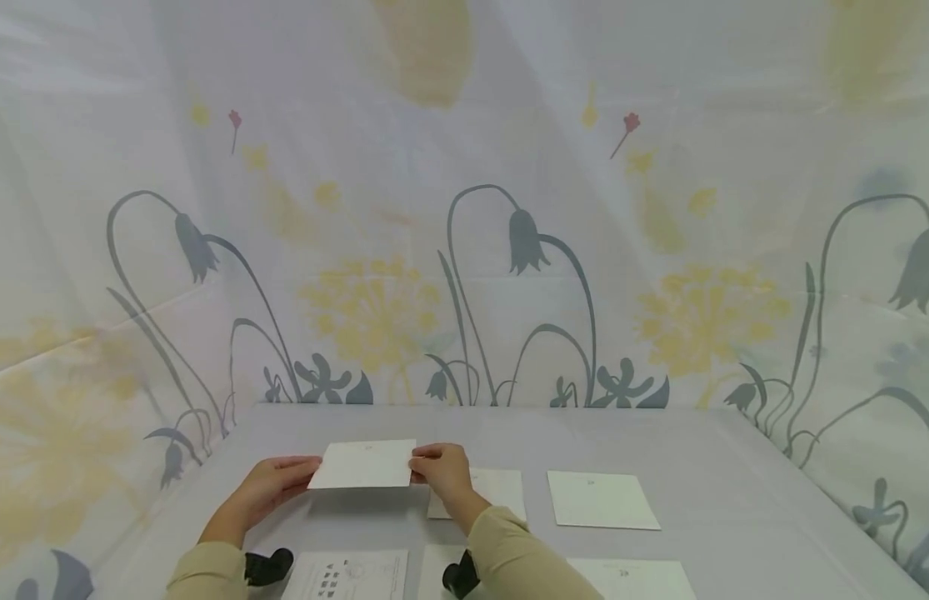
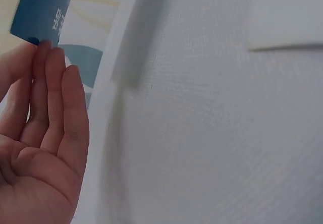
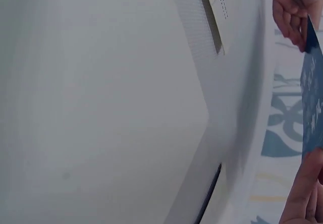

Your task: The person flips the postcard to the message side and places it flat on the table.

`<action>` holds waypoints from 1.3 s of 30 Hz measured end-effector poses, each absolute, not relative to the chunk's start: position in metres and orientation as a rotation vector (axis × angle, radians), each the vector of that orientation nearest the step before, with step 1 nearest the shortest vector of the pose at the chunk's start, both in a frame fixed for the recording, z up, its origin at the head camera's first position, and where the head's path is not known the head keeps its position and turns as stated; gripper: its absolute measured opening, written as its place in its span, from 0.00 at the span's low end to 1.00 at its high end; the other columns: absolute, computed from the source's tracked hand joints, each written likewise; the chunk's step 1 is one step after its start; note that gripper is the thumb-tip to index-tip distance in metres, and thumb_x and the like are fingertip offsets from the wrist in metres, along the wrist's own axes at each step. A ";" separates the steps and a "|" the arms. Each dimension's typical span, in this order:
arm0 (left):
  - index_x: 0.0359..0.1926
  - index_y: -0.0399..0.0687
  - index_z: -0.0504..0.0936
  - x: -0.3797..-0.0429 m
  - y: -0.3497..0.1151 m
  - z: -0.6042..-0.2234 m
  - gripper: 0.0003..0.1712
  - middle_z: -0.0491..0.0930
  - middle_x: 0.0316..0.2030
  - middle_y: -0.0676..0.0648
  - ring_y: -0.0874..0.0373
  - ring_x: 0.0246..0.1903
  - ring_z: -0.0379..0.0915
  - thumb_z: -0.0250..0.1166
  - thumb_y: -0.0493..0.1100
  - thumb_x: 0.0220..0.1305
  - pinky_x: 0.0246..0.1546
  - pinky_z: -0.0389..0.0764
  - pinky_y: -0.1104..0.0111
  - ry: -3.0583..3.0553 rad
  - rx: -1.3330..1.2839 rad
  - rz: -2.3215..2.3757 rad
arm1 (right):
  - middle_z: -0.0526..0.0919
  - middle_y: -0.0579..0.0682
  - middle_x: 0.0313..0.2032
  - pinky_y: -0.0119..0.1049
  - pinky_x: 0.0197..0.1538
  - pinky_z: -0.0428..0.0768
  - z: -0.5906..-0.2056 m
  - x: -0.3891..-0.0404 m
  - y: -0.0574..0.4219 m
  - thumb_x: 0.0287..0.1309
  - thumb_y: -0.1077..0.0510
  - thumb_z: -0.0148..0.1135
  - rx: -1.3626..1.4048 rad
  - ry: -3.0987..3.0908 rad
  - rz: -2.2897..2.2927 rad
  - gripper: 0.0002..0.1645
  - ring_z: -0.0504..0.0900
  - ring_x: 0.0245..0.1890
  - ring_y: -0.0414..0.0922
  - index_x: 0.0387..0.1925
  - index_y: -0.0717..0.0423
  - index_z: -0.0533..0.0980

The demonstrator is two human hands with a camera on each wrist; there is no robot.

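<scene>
Both hands hold a card (image 1: 365, 463) above the table, its white face with a small mark turned up. My left hand (image 1: 263, 490) pinches the card's left edge between thumb and fingers. At the right edge, my right hand (image 1: 445, 477) grips it in the same way. The left wrist view shows the card's blue underside (image 2: 40, 12) with white characters above the left fingertips. Another white card (image 1: 501, 493) lies behind the right hand, partly hidden by it. One more card (image 1: 437, 573) is mostly covered by the right forearm.
To the right lie two white cards, one farther back (image 1: 602, 500) and one nearer (image 1: 635, 578). A sheet or card printed with dark characters (image 1: 347, 575) is at the front left. Behind the grey-white table (image 1: 704, 475) hangs a flower-patterned curtain (image 1: 404, 167).
</scene>
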State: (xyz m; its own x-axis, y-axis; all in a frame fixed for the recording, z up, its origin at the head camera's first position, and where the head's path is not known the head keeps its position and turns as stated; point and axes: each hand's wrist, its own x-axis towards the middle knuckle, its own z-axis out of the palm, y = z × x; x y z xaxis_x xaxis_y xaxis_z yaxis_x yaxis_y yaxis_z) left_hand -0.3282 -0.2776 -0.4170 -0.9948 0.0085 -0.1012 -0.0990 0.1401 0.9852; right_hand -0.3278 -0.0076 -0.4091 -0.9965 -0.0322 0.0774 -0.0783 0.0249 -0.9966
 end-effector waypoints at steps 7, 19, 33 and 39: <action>0.56 0.23 0.69 -0.330 -0.276 -0.418 0.30 0.79 0.45 0.39 0.57 0.38 0.78 0.66 0.39 0.57 0.40 0.80 0.64 2.345 -0.107 1.970 | 0.79 0.52 0.22 0.34 0.26 0.82 -0.408 -0.325 -0.010 0.45 0.75 0.63 0.094 -2.265 2.155 0.17 0.81 0.18 0.43 0.41 0.72 0.77; 0.56 0.27 0.71 -0.329 -0.272 -0.418 0.26 0.78 0.43 0.40 0.56 0.35 0.77 0.64 0.33 0.56 0.35 0.80 0.64 2.461 -0.139 1.805 | 0.76 0.53 0.23 0.35 0.27 0.82 -0.413 -0.321 -0.011 0.42 0.78 0.62 0.067 -2.381 2.157 0.23 0.80 0.19 0.43 0.45 0.73 0.74; 0.53 0.28 0.74 -0.329 -0.267 -0.423 0.21 0.79 0.41 0.40 0.59 0.28 0.75 0.62 0.30 0.57 0.29 0.80 0.67 2.601 -0.190 1.623 | 0.74 0.56 0.29 0.33 0.29 0.82 -0.420 -0.322 -0.011 0.42 0.79 0.60 0.058 -2.489 2.231 0.24 0.80 0.20 0.42 0.46 0.75 0.71; 0.50 0.27 0.75 -0.326 -0.267 -0.419 0.20 0.80 0.37 0.44 0.60 0.27 0.74 0.63 0.30 0.56 0.28 0.80 0.68 2.656 -0.172 1.559 | 0.77 0.56 0.29 0.32 0.30 0.82 -0.423 -0.323 -0.012 0.44 0.77 0.60 0.094 -2.517 2.243 0.21 0.81 0.22 0.43 0.45 0.75 0.72</action>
